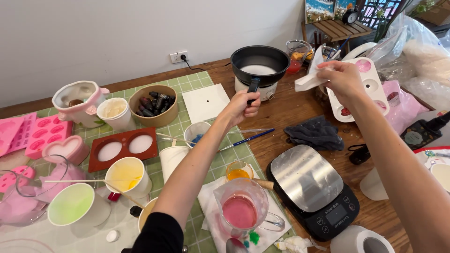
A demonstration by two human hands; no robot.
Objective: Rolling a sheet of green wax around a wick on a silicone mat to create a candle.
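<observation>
My left hand (242, 106) is closed around the black handle (253, 85) of a black pot (260, 63) that sits on a small white cooker at the back of the wooden table. White material lies inside the pot. My right hand (343, 79) is raised to the right of the pot and pinches a crumpled white paper tissue (309, 78) just beside the pot's rim.
A white mould tray (370, 89) lies under my right hand. A digital scale (313, 188), a dark cloth (315, 132), a glass jug of pink liquid (241, 208), paper cups, pink and brown silicone moulds and a green cutting mat (197, 84) crowd the table.
</observation>
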